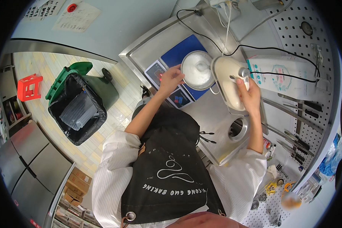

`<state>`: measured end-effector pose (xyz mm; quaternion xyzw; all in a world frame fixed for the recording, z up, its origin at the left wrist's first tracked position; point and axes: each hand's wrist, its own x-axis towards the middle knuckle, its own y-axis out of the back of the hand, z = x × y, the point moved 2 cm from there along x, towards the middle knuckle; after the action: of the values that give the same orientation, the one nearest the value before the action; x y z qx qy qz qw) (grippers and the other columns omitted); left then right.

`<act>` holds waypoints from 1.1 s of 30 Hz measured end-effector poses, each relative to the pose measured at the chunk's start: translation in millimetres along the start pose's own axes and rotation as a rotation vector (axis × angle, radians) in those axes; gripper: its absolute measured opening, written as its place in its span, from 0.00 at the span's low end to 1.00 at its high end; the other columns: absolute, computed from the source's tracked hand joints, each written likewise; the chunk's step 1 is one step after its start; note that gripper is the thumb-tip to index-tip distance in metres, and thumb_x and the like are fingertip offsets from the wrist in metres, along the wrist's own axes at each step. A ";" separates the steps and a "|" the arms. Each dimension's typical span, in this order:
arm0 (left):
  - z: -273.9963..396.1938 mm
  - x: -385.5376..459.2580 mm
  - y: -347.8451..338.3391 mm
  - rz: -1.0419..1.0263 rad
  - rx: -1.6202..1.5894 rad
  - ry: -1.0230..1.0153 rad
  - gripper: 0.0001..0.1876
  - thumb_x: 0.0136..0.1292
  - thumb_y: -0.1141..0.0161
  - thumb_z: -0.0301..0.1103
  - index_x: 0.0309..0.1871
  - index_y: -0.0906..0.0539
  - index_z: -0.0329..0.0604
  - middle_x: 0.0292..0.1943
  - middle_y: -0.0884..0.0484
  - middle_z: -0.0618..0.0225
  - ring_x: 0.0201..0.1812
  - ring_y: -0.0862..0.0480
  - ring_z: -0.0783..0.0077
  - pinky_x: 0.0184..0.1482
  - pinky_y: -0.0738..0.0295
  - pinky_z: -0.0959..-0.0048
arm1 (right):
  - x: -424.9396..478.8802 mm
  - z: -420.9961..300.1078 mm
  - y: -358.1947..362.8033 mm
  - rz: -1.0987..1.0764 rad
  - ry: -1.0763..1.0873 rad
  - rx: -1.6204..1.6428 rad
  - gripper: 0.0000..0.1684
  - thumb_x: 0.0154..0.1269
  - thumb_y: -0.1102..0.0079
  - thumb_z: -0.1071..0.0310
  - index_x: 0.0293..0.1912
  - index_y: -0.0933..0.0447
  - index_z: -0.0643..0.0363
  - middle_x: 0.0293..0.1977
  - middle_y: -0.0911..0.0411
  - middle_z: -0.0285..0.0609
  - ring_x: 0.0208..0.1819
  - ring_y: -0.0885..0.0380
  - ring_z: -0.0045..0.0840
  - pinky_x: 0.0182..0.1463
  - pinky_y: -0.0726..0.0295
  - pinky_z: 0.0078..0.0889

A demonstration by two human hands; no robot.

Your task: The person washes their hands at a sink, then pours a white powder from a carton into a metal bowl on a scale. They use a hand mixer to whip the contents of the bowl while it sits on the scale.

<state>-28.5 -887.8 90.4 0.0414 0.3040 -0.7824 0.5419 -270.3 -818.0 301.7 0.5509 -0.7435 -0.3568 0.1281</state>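
A round metal bowl [183,76] with white contents is at the blue platform [185,50] of a digital scale. A pale rounded form, perhaps a whisk, shows in the middle of the white mass. My left hand [171,79] is at the bowl's near-left rim, its fingertips appearing to grip the edge. Right of the bowl stands a cream-coloured stand mixer [229,91], its head reaching the bowl's rim. My right hand [250,95] holds the mixer's side, thumb at its silver fitting [243,72]; the other fingers are mostly hidden.
A black cord [285,75] runs behind the mixer beside a printed white bag [285,71]. Knives [310,105] hang on a pegboard wall. The steel counter [211,114] has a round opening [237,129]. A green lined bin [102,91] and a red stool [30,87] stand on the floor.
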 end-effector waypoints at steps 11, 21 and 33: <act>1.7 -1.9 -3.0 0.048 -0.034 -0.014 0.05 0.62 0.37 0.24 0.31 0.22 0.33 0.67 0.33 0.49 0.48 0.17 0.69 0.40 0.12 0.74 | -18.2 -4.4 -2.3 -0.134 -0.020 0.030 0.17 0.66 0.35 0.56 0.39 0.21 0.63 0.21 0.28 0.26 0.24 0.34 0.08 0.27 0.34 0.17; 4.2 4.1 -3.2 0.026 -0.001 -0.010 0.06 0.61 0.37 0.24 0.30 0.23 0.33 0.67 0.33 0.50 0.47 0.17 0.71 0.39 0.12 0.74 | 10.5 0.9 -7.5 0.016 -0.042 0.115 0.21 0.67 0.37 0.49 0.34 0.23 0.60 0.17 0.32 0.24 0.19 0.37 0.08 0.22 0.39 0.17; -5.4 4.0 -1.7 0.038 0.005 -0.063 0.06 0.61 0.37 0.24 0.30 0.21 0.29 0.65 0.31 0.50 0.43 0.16 0.73 0.38 0.13 0.75 | -15.1 3.8 10.1 0.000 0.075 -0.181 0.15 0.71 0.41 0.56 0.39 0.26 0.59 0.16 0.35 0.25 0.15 0.40 0.07 0.18 0.45 0.15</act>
<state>-33.0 -888.0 85.2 0.0237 0.2838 -0.7737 0.5659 -274.4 -801.4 308.8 0.5500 -0.7029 -0.4017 0.2049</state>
